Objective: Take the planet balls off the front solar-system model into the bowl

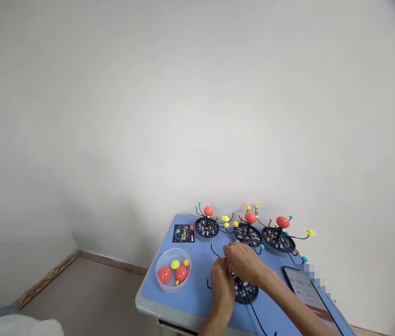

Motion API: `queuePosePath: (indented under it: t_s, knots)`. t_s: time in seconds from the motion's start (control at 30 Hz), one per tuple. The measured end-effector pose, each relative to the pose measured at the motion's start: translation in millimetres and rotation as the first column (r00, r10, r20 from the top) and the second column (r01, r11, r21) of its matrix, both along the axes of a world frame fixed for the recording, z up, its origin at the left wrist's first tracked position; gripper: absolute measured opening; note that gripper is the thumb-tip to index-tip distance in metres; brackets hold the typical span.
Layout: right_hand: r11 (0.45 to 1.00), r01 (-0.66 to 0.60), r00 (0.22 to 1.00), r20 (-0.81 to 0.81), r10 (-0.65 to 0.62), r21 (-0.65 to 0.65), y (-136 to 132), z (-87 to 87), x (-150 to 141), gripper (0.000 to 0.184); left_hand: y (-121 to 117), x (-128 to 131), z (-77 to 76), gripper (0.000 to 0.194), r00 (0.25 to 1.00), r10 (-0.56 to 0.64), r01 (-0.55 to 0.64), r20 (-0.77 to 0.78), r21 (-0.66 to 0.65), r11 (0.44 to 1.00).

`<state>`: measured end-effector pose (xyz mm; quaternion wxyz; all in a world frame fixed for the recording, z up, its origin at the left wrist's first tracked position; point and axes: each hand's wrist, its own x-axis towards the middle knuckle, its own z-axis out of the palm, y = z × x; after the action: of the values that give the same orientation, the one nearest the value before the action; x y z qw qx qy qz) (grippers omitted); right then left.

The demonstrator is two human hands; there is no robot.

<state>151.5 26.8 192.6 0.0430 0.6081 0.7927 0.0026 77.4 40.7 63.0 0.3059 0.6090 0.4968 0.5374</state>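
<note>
My left hand [222, 279] and right hand [243, 262] pinched a thin black rod [215, 252], its long axis running up-left, above the black round base [245, 290].

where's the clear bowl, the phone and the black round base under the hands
clear bowl [168, 255]: head view, on its far rim.
phone [307, 293]: head view, on its screen.
black round base [246, 292]: head view, on its near edge below the hands.
</note>
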Motion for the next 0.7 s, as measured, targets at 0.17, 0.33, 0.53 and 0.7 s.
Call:
queuePosePath:
  t_s: [0.17, 0.33, 0.53, 0.7]
  knots:
    - [1.000, -0.030, 0.998, -0.055, 0.030, -0.004, 3, -6.5, 4, 0.031, -3, -3, 3.7, 0.029, 0.997, -0.013, 0.010, -0.074, -0.036, 0.999]
    - [1.000, 0.008, 1.000, -0.019, -0.008, -0.003, 5, -8.3, 4, 0.026, -6, -6, 10.9, 0.033, 0.993, -0.048, 0.044, -0.109, -0.039, 0.998]
    - [1.000, -0.021, 1.000, -0.008, 0.021, 0.002, 2, -2.6, 1, 0.026, -4, -6, 13.0, 0.033, 0.990, -0.065, 0.059, -0.126, -0.049, 0.997]
    - [0.999, -0.044, 0.996, -0.074, 0.046, 0.022, 0, -5.4, 5, 0.033, -4, -6, 12.7, 0.031, 0.989, -0.058, 0.049, -0.138, -0.071, 0.996]
